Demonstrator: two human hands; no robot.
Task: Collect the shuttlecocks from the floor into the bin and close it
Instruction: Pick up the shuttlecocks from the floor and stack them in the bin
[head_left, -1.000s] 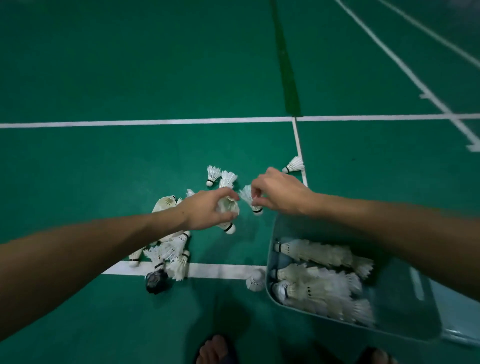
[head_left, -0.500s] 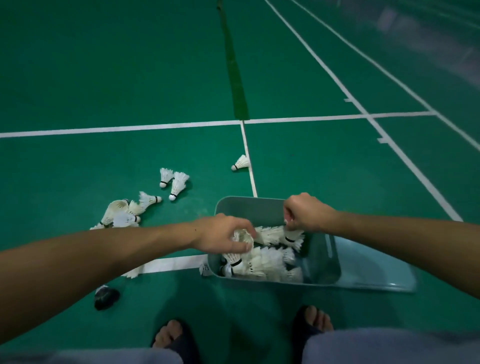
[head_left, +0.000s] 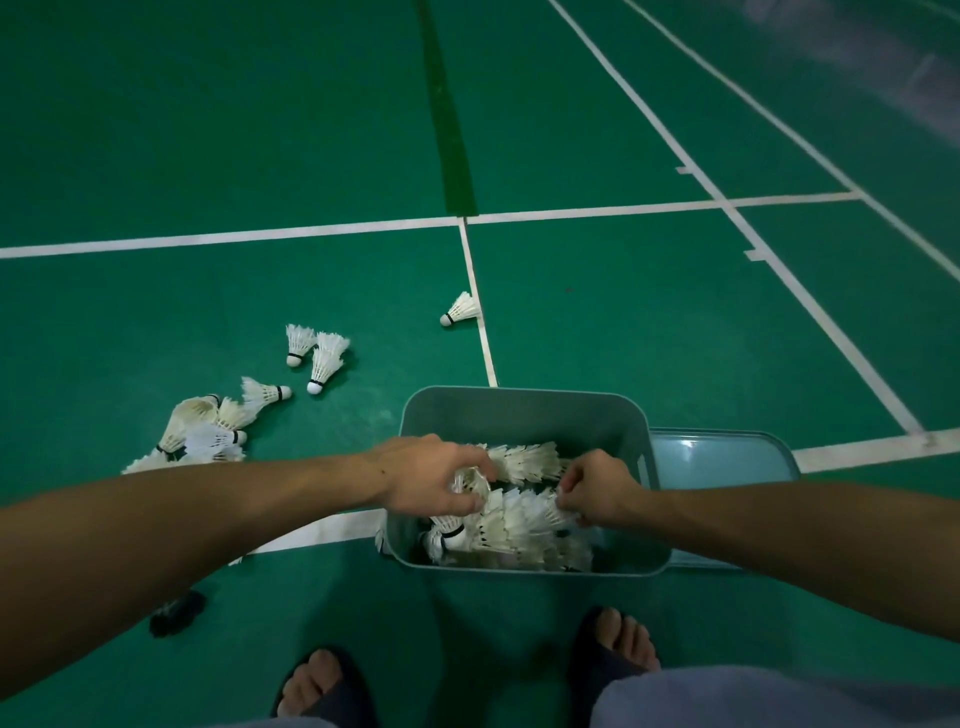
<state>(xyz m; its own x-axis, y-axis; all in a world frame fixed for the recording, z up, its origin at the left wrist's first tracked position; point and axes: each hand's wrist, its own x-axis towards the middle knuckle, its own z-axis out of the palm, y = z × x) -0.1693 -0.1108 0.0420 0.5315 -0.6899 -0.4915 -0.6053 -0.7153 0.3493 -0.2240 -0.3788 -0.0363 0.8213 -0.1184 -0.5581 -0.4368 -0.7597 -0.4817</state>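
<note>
While both hands are over the grey-green plastic bin (head_left: 524, 410), my left hand (head_left: 434, 480) curls round a white feathered shuttlecock (head_left: 470, 480) and my right hand (head_left: 592, 491) pinches the feather skirt of another (head_left: 550, 514) — each just above the pile inside. I judge them featherlight and easily crushed; the cork end is the safer hold. Farther left, loose shuttlecocks (head_left: 208, 431) lie on the green court floor (head_left: 208, 130) — the pale lid (head_left: 722, 452) rests against the bin's right edge.

Open grey-green bin (head_left: 524, 415), white shuttlecocks (head_left: 524, 525) piled inside.
</note>
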